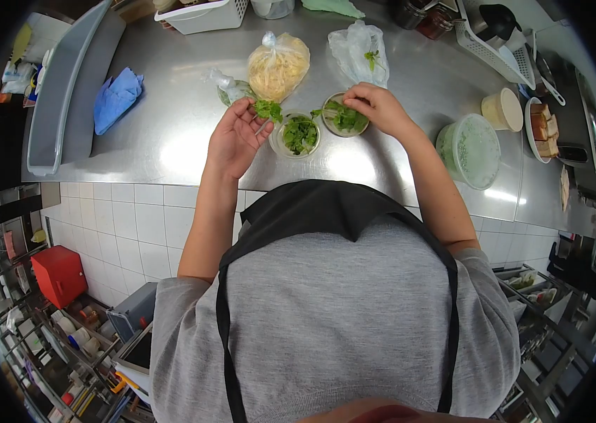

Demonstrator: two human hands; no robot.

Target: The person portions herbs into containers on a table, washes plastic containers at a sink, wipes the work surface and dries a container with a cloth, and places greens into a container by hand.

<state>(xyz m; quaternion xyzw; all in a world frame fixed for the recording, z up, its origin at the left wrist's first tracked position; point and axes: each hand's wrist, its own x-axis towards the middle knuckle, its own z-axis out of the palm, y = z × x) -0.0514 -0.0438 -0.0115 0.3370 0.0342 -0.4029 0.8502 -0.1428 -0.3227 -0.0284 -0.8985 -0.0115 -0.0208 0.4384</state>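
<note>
My left hand pinches a leafy green herb sprig, its stem pointing down. Just right of it stands a round clear tub with green leaves inside. My right hand is over a second round container that holds herb leaves. Its fingertips are pinched together at the upper rim, and what is between them is hidden. Behind the tubs sit a knotted plastic bag of pale yellow shreds, a small tied bag with something green, and a clear bag with a sprig on it.
On the steel counter, a blue cloth and grey bin stand left. To the right are a large translucent tub, a cream-coloured tub and a dish of bread. White baskets line the back.
</note>
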